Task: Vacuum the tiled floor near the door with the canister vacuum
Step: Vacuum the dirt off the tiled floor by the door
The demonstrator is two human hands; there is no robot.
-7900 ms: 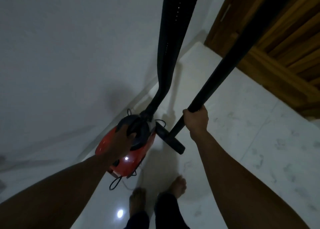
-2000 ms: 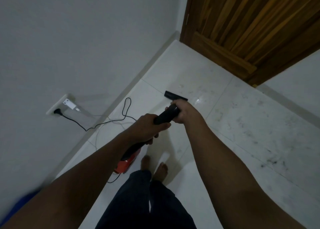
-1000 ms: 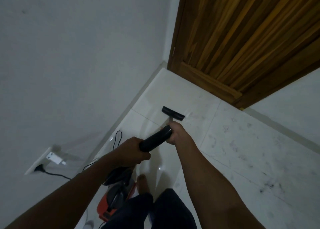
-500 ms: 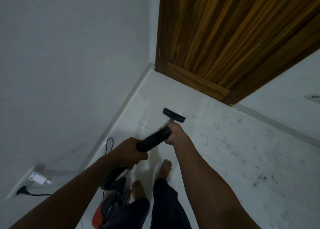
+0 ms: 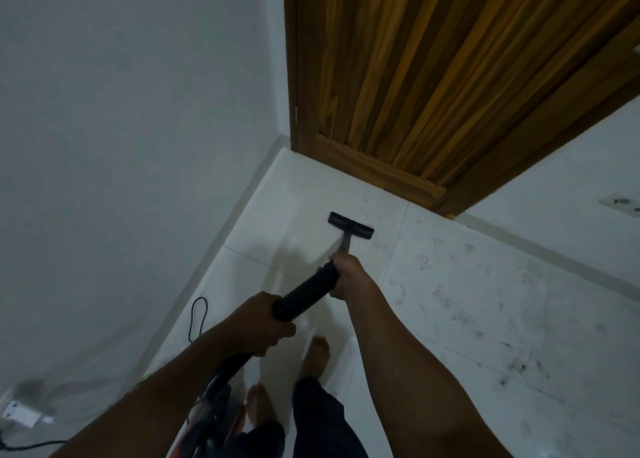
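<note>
Left grip (image 5: 263, 322) is wrapped round the near end of the black ribbed handle (image 5: 306, 293). Right grip (image 5: 349, 277) is wrapped round its far end, where the thin wand (image 5: 344, 246) leaves it. I read the two-handed hold as steering: the far hand aims and presses, the near hand carries the hose weight.

Floor nozzle (image 5: 350, 225) lies on the tiled floor (image 5: 485, 302), set crossways to the wand so its full width sweeps. It is near the wooden door (image 5: 433, 77) but apart from the sill.

Canister vacuum (image 5: 214, 419) sits at the near left, just beside the bare feet and partly hidden by the left forearm. I judge it is kept close to leave the hose slack.

Cord (image 5: 197, 319) loops by the left wall (image 5: 121, 128), out of the nozzle's path.

Dark specks mark the tiles to the right. I judge the strip by the door is in hand, with much floor left to do.
</note>
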